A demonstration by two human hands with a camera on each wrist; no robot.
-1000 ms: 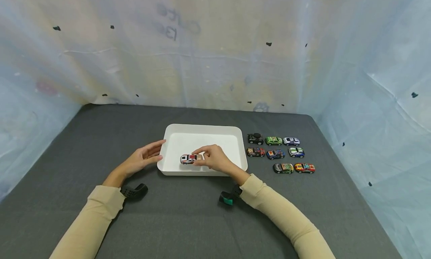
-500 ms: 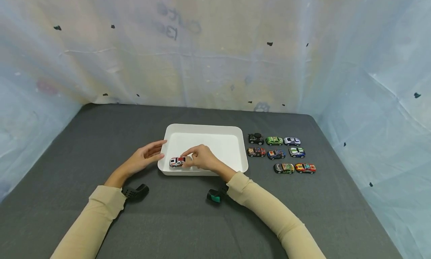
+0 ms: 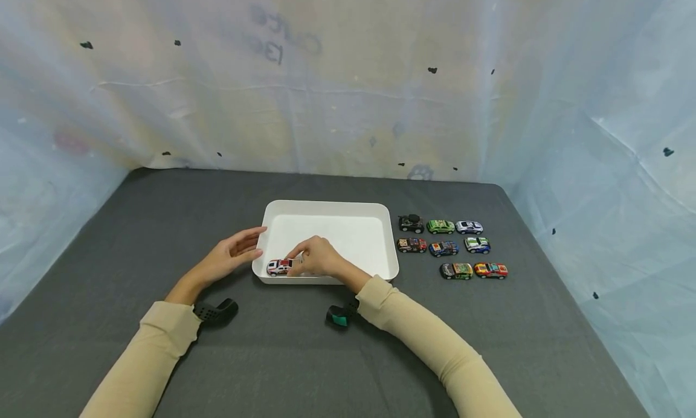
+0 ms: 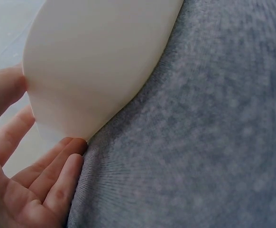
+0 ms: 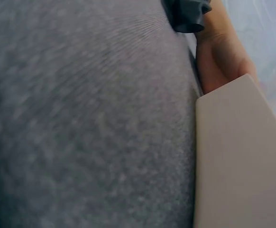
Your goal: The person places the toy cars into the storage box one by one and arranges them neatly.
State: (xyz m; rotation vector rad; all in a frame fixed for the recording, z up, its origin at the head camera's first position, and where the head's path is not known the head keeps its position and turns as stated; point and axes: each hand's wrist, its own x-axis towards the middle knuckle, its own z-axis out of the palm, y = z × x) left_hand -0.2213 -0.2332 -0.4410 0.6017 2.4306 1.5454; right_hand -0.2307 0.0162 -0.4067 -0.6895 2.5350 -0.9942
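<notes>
My right hand [image 3: 317, 257] pinches a white toy car [image 3: 280, 267] with red and dark markings by its right end. The car is in the near left corner of a white rectangular tray [image 3: 328, 208]. My left hand [image 3: 231, 255] touches the tray's left side with fairly straight fingers. In the left wrist view, the fingertips of the left hand [image 4: 38, 180] lie against the tray's outer wall [image 4: 95, 57]. The right wrist view has the tray wall [image 5: 242, 161] and, past it, part of the left hand [image 5: 223, 59]; the right hand's fingers are out of that view.
Right of the tray, several toy cars stand in rows on the grey cloth [image 3: 261, 357], among them a black one [image 3: 411, 223], a green one [image 3: 440, 226] and a red-yellow one [image 3: 491, 270]. A pale plastic sheet [image 3: 326, 122] hangs behind the table.
My right hand has carried the white toy car left and slightly nearer, from over the tray's near middle into its near left corner. The left hand has stayed at the tray's side.
</notes>
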